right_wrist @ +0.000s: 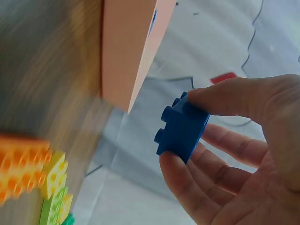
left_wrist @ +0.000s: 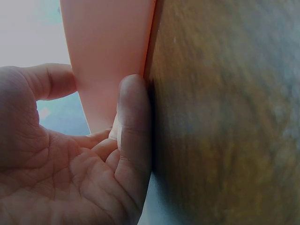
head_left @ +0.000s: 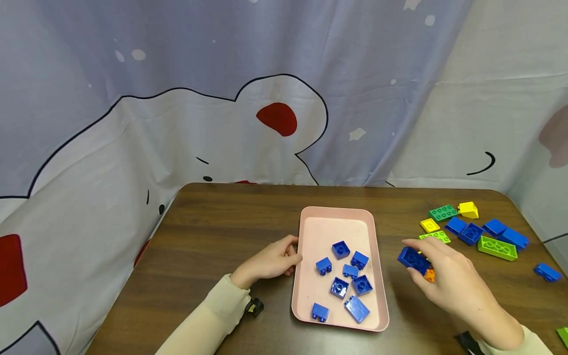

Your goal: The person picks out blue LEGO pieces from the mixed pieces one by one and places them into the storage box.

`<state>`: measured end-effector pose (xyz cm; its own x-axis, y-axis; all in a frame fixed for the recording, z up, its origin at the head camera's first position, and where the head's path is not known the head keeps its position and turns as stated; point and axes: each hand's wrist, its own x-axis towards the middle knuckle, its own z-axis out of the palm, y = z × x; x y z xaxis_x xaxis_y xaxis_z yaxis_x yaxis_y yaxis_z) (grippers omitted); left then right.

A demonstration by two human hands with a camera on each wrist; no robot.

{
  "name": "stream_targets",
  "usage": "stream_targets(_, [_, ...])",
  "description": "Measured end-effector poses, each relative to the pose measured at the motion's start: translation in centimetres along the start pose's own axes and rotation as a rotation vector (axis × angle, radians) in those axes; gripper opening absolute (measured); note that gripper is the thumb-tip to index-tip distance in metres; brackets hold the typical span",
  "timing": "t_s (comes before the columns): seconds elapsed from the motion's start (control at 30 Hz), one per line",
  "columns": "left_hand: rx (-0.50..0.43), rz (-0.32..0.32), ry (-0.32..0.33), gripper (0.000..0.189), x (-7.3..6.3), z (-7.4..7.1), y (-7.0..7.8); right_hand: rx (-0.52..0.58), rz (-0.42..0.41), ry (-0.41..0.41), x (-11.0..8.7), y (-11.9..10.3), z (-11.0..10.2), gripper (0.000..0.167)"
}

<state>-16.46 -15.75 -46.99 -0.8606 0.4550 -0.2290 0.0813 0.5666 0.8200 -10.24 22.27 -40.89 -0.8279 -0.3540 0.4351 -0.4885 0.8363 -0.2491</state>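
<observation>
A pink tray (head_left: 330, 222) lies on the table with several blue building bricks in it, one of them a larger blue brick (head_left: 357, 309) near its front. My left hand (head_left: 270, 261) is at the tray's left side; in the left wrist view the thumb touches the tray's wall (left_wrist: 103, 47) and the fingers lie along it near the tabletop. To the right of the tray, my right hand (head_left: 452, 276) pinches a blue brick (right_wrist: 183, 131) between thumb and fingers, its studs facing the tray in the right wrist view.
Right of the tray lie loose bricks: green (head_left: 443, 213), yellow (head_left: 468, 210), lime (head_left: 497, 248) and several blue ones (head_left: 470, 233). An orange brick (head_left: 429, 275) shows partly behind my right hand. A single blue brick (head_left: 547, 272) lies near the table's right edge. A patterned curtain (head_left: 222, 138) hangs behind.
</observation>
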Motion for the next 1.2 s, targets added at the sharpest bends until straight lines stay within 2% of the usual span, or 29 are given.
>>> stream_targets(0.27, [0.001, 0.002, -0.002, 0.056, 0.0, -0.1, 0.1, 0.058, -0.093, -0.019, 1.5, -3.1, 1.5, 0.052])
stream_targets(0.4, [0.003, 0.003, -0.008, 0.055, 0.1, -0.2, 0.1, 0.088, -0.127, -0.074, 1.8, -4.7, 2.7, 0.05])
stream_targets(0.63, [0.005, -0.001, -0.013, 0.055, 0.1, -0.2, 0.0, 0.143, -0.178, -0.229, 1.3, -7.5, 5.2, 0.048])
stream_targets(0.9, [-0.006, 0.003, -0.01, 0.055, 0.0, -0.1, 0.1, 0.188, -0.256, -0.244, 0.6, -9.3, 6.9, 0.044])
stream_targets(1.0, [-0.007, 0.002, -0.011, 0.055, 0.0, -0.1, 0.0, 0.185, -0.259, -0.261, 0.4, -9.6, 7.1, 0.048])
stream_targets(1.2, [-0.002, 0.002, -0.011, 0.055, 0.0, -0.1, 0.0, 0.13, -0.24, -0.283, 0.1, -9.5, 6.8, 0.069])
